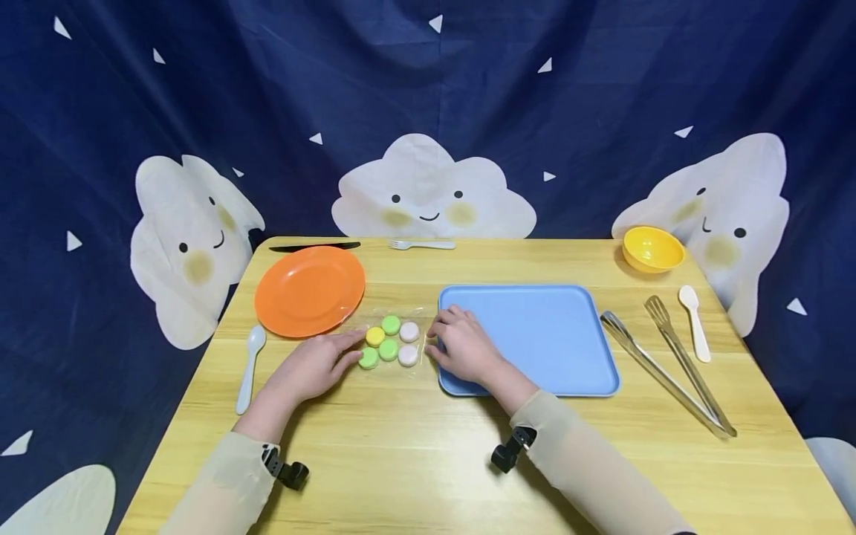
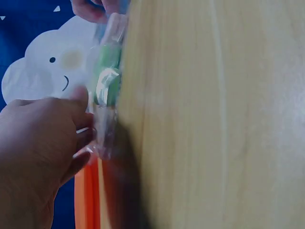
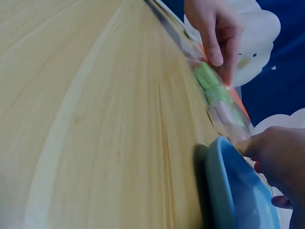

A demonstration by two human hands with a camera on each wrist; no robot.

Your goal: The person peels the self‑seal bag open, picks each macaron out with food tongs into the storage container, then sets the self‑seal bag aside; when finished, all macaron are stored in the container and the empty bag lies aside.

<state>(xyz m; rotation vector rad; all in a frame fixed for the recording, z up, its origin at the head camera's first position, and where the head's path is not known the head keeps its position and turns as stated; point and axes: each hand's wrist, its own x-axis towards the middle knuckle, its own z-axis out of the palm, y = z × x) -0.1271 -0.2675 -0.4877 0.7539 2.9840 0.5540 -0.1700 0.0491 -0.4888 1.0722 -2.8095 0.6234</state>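
A clear plastic pack of green, yellow and pale pink macarons (image 1: pixel 388 349) lies flat on the table between my two hands. My left hand (image 1: pixel 317 365) is at the pack's left end, its fingers loosely spread with the tips against the wrapper. At the other end is my right hand (image 1: pixel 465 346), fingers bent and tips by the wrapper's edge, partly over the left rim of a blue tray (image 1: pixel 542 342). In the right wrist view the green macarons (image 3: pixel 209 81) show below the left hand's thumb. Glare and blur cover part of the pack in the left wrist view.
An orange plate (image 1: pixel 310 290) sits back left, by a black knife (image 1: pixel 314 247) and a white spoon (image 1: pixel 250 368). A white fork (image 1: pixel 423 244) lies at the back. Right of the tray are metal tongs (image 1: pixel 682 371), another white spoon (image 1: pixel 695 325) and a yellow bowl (image 1: pixel 652 250).
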